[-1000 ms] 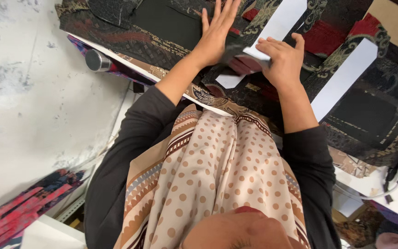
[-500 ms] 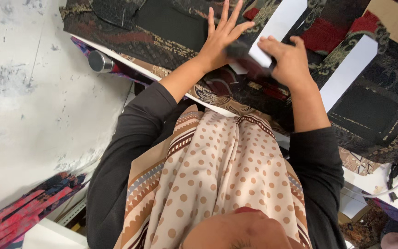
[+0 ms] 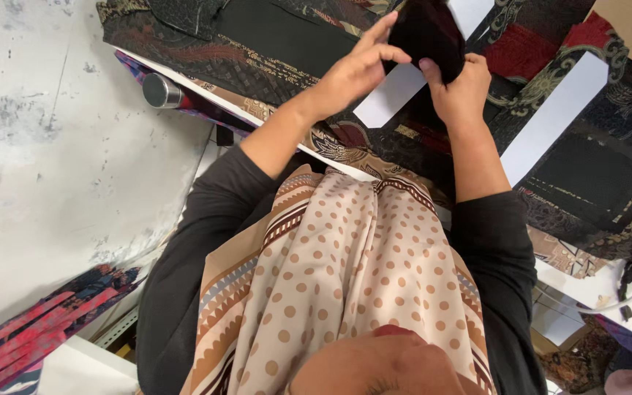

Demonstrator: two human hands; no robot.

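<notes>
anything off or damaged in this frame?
Nothing stands out. Both hands, left hand and right hand, hold a dark fabric piece over patterned garments with white card strips. No tears or spills visible.

My dark maroon, near-black folded cloth piece (image 3: 427, 33) is plain. My beige scarf (image 3: 345, 285) carries brown polka dots with a striped, scalloped border. Black patterned fabric with gold and red motifs (image 3: 257, 51) lies beneath white paper strips (image 3: 550, 121). My long sleeves (image 3: 184, 271) are charcoal.
</notes>
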